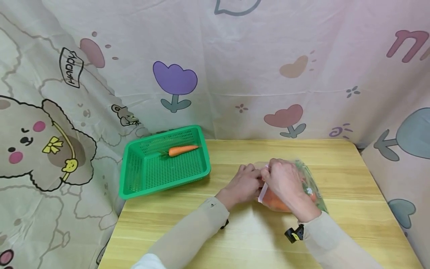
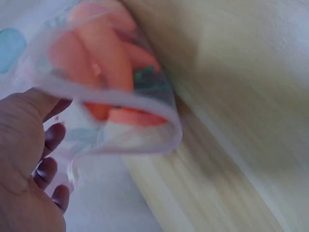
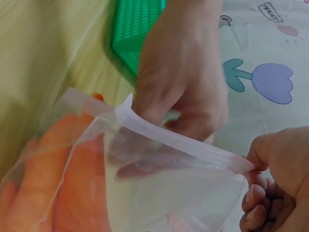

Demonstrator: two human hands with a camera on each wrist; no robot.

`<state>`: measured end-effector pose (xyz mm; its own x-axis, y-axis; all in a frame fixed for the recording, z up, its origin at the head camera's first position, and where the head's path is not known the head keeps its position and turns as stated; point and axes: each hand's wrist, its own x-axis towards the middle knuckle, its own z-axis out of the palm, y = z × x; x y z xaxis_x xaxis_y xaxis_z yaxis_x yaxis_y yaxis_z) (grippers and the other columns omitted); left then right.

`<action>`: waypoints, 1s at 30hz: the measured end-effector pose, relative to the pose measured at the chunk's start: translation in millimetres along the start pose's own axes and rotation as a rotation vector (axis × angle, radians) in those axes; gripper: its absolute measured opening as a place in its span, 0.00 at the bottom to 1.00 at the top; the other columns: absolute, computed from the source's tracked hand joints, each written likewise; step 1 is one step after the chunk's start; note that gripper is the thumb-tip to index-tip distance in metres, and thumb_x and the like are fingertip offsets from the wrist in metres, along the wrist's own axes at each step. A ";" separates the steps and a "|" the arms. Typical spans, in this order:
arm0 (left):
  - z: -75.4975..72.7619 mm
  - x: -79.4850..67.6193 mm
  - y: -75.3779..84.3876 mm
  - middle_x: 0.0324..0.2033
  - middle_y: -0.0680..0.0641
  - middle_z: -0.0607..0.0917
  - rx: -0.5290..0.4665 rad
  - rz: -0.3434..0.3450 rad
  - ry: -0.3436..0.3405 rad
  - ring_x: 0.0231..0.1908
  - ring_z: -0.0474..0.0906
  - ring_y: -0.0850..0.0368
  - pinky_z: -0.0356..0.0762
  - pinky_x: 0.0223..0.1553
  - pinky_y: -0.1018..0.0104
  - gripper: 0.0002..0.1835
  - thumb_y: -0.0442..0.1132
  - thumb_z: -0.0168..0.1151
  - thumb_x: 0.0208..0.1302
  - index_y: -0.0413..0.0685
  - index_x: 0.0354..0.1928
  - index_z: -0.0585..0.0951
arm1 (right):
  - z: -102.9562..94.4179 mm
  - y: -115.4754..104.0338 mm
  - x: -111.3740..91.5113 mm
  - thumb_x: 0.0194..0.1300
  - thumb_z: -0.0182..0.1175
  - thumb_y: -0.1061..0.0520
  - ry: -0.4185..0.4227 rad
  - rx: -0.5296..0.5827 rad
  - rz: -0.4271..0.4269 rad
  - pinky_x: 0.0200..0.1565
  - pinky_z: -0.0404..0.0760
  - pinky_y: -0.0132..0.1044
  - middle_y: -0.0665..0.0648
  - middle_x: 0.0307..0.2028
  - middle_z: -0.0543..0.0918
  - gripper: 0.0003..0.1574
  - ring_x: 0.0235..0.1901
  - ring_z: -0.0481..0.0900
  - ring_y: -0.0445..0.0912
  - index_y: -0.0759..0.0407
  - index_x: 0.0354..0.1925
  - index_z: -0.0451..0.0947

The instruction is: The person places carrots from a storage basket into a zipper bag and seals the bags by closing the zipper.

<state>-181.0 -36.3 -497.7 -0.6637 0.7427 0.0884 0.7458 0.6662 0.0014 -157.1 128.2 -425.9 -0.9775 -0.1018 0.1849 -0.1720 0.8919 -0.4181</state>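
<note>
A clear zip bag point(image 1: 265, 192) with a pale pink seal strip lies on the table, its mouth gaping in the left wrist view. Inside it are several carrots point(image 2: 104, 53) with some green tops. My right hand point(image 1: 285, 179) pinches one end of the strip between thumb and forefinger, plain in the right wrist view point(image 3: 280, 179). At the mouth's edge my left hand point(image 1: 244, 183) grips the bag's rim; its other fingers point(image 2: 53, 137) are curled loosely. Part of that hand shows blurred through the film in the right wrist view.
To the left stands a green plastic basket point(image 1: 164, 183) with one carrot point(image 1: 183, 150) in it. The wooden table point(image 1: 349, 186) meets a patterned cloth point(image 1: 231, 74) at its back. Each wrist wears a small black camera point(image 1: 295, 234).
</note>
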 end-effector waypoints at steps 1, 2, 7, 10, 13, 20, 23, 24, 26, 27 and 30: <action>-2.8 -3.2 -3.4 0.48 0.61 0.83 -0.017 -0.005 0.014 0.47 0.69 0.57 0.66 0.51 0.60 0.09 0.53 0.64 0.75 0.69 0.47 0.91 | -0.4 1.1 -0.2 0.68 0.59 0.55 -0.003 -0.001 -0.001 0.30 0.71 0.47 0.54 0.18 0.72 0.20 0.24 0.73 0.54 0.55 0.20 0.70; -6.8 -6.9 -7.4 0.47 0.60 0.84 -0.026 -0.011 0.023 0.47 0.70 0.57 0.67 0.51 0.60 0.08 0.53 0.65 0.75 0.68 0.46 0.91 | -1.0 2.0 -0.5 0.68 0.59 0.55 -0.006 0.001 -0.002 0.30 0.71 0.46 0.54 0.18 0.72 0.20 0.24 0.73 0.54 0.55 0.20 0.70; -35.7 -30.1 -35.3 0.48 0.56 0.85 -0.070 -0.120 0.039 0.51 0.71 0.55 0.69 0.56 0.56 0.07 0.50 0.65 0.74 0.63 0.45 0.91 | -3.8 5.1 -3.2 0.68 0.58 0.54 -0.033 0.024 0.041 0.27 0.68 0.44 0.54 0.19 0.73 0.19 0.24 0.72 0.53 0.54 0.19 0.70; -55.6 -45.2 -58.6 0.49 0.53 0.85 -0.064 -0.179 0.068 0.54 0.72 0.53 0.70 0.58 0.53 0.06 0.47 0.65 0.74 0.60 0.44 0.90 | -5.1 6.0 -5.4 0.68 0.58 0.54 -0.042 0.038 0.058 0.26 0.66 0.42 0.54 0.20 0.73 0.19 0.24 0.71 0.52 0.54 0.20 0.71; -76.2 -59.4 -87.2 0.48 0.51 0.86 -0.032 -0.206 0.095 0.54 0.73 0.49 0.71 0.59 0.49 0.05 0.44 0.65 0.73 0.56 0.42 0.88 | -5.6 6.1 -7.4 0.67 0.58 0.54 -0.043 0.042 0.056 0.25 0.66 0.41 0.54 0.20 0.73 0.17 0.23 0.71 0.51 0.55 0.20 0.72; -120.5 -80.9 -174.0 0.44 0.47 0.84 0.090 -0.233 0.075 0.47 0.70 0.46 0.70 0.51 0.49 0.05 0.42 0.66 0.72 0.50 0.42 0.88 | -4.8 7.2 -9.2 0.66 0.58 0.56 -0.037 0.047 0.052 0.25 0.67 0.41 0.53 0.20 0.73 0.16 0.22 0.71 0.50 0.55 0.21 0.72; -126.5 -87.2 -208.1 0.40 0.46 0.82 0.127 -0.248 0.036 0.44 0.68 0.45 0.69 0.47 0.51 0.05 0.40 0.64 0.73 0.49 0.40 0.87 | -4.9 7.5 -10.0 0.66 0.58 0.55 -0.039 0.052 0.063 0.24 0.66 0.40 0.53 0.20 0.73 0.16 0.22 0.70 0.50 0.54 0.21 0.72; -125.7 -89.1 -218.1 0.38 0.47 0.82 0.139 -0.253 0.019 0.43 0.67 0.45 0.68 0.46 0.52 0.05 0.39 0.64 0.73 0.49 0.39 0.86 | -4.9 7.7 -10.3 0.67 0.58 0.55 -0.041 0.053 0.067 0.24 0.66 0.40 0.53 0.21 0.73 0.16 0.22 0.70 0.50 0.54 0.21 0.72; -121.6 -92.6 -235.7 0.36 0.46 0.80 0.167 -0.258 -0.030 0.41 0.66 0.45 0.66 0.44 0.52 0.05 0.38 0.64 0.73 0.49 0.37 0.85 | -5.1 7.8 -11.1 0.67 0.59 0.55 -0.040 0.052 0.070 0.24 0.66 0.40 0.53 0.21 0.73 0.16 0.22 0.70 0.50 0.54 0.21 0.72; -118.2 -94.2 -243.4 0.36 0.46 0.81 0.188 -0.256 -0.059 0.41 0.66 0.44 0.65 0.43 0.52 0.04 0.39 0.65 0.73 0.49 0.37 0.84 | -5.4 7.9 -11.6 0.67 0.59 0.55 -0.038 0.050 0.070 0.24 0.66 0.40 0.53 0.21 0.73 0.16 0.22 0.71 0.50 0.54 0.21 0.72; -105.0 -98.5 -262.7 0.41 0.44 0.83 0.278 -0.238 -0.159 0.46 0.70 0.42 0.70 0.46 0.48 0.07 0.43 0.71 0.70 0.49 0.42 0.85 | -6.3 7.6 -13.2 0.65 0.60 0.56 -0.023 0.048 0.059 0.25 0.68 0.41 0.52 0.21 0.73 0.16 0.23 0.71 0.50 0.53 0.21 0.72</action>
<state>-305.4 -291.5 -402.2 -0.8330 0.5520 -0.0374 0.5404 0.7973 -0.2688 -144.7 139.1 -425.9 -0.9885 -0.0603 0.1389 -0.1194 0.8748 -0.4696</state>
